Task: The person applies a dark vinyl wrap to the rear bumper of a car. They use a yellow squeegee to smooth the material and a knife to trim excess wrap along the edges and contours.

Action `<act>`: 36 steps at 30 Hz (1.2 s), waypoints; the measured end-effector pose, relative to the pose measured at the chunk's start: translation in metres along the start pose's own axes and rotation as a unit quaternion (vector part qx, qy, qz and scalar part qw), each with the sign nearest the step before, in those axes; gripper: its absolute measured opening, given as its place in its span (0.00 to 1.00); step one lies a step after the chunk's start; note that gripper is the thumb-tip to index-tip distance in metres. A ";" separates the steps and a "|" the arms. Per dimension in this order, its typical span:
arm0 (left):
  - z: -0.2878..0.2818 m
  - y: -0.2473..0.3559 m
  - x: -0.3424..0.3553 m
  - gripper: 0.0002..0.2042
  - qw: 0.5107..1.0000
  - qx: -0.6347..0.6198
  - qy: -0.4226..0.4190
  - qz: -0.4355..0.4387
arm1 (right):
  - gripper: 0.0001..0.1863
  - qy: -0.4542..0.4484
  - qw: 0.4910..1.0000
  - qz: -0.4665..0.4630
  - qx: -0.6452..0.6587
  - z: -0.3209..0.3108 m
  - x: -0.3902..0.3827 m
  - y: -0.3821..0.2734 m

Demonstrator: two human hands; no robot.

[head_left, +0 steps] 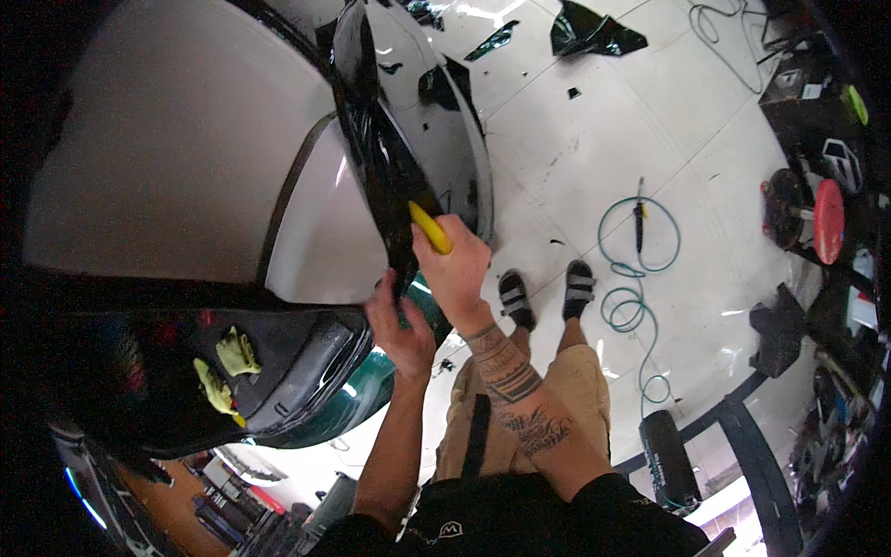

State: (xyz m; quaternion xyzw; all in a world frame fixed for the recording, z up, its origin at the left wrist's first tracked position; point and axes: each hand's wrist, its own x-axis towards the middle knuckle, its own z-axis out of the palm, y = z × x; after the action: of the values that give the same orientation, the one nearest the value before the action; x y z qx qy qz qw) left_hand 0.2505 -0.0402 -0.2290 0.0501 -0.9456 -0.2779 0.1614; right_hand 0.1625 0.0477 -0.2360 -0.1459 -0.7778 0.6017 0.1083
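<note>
My right hand grips a yellow squeegee and presses it against the dark film on the glass of an open car door. Just below it, my left hand has its fingers on the lower edge of the same film, at the door's edge. The white car body fills the left of the view. Two yellow cloths lie in the dark door opening at lower left.
A green air hose with a nozzle coils on the white floor to the right of my sandalled feet. Scraps of dark film lie farther away. Tools, a red disc and a black cylinder stand along the right.
</note>
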 end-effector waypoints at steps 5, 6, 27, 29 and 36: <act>-0.008 0.063 0.098 0.20 0.994 -0.007 0.110 -0.016 | 0.10 -0.013 0.995 -0.082 -0.059 -0.001 -0.002 0.005; -0.007 0.072 0.107 0.20 0.994 0.005 0.106 -0.020 | 0.10 -0.007 0.997 -0.074 -0.031 0.002 -0.004 0.007; -0.024 0.097 0.168 0.10 0.982 0.175 -0.013 -0.069 | 0.09 -0.027 0.998 -0.052 -0.004 -0.004 -0.001 0.006; -0.020 0.085 0.163 0.08 0.992 0.120 0.039 -0.027 | 0.09 -0.027 0.998 -0.049 -0.006 -0.003 -0.004 0.006; -0.025 0.074 0.168 0.10 0.986 0.148 0.000 0.072 | 0.10 -0.026 0.998 -0.051 -0.002 -0.002 -0.003 0.009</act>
State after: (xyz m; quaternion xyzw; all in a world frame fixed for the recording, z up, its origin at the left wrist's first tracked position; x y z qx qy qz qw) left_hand 0.1001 -0.0214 -0.1226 0.0049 -0.9774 -0.1225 0.1722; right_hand 0.1670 0.0510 -0.2442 -0.0910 -0.7882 0.5971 0.1180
